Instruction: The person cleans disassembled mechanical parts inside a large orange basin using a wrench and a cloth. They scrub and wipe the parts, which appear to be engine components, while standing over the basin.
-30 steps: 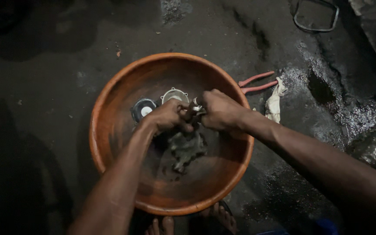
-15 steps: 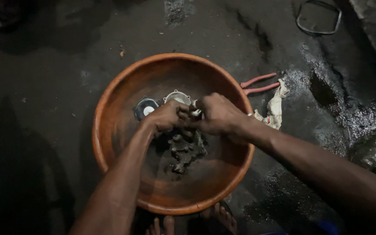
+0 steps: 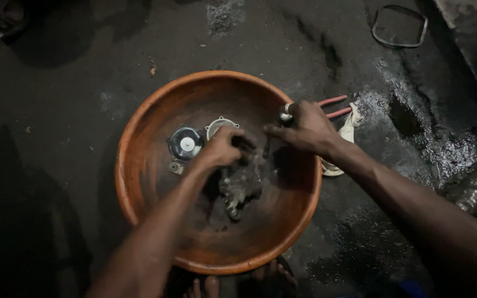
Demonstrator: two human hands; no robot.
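Both hands in the orange basin [image 3: 139,132], mid-clean by the look of it. Left hand [image 3: 222,150] curled down on the grimy metal part [image 3: 239,187] at basin centre, fingers closed over its top end, pinning it. Right hand [image 3: 307,129] wrapped shut around a small brush [image 3: 286,113]; only the pale top end shows above the fist, bristles hidden, can't tell if touching the part. Part is dark and dirty, so I'd judge scrubbing far from done. Two round covers [image 3: 185,144] and [image 3: 220,126] lie apart at the far side. Part's long axis runs roughly away from the person, near end toward the feet, slight tilt. Red-handled pliers [image 3: 335,106] and rag [image 3: 346,132] on floor just outside the rim.
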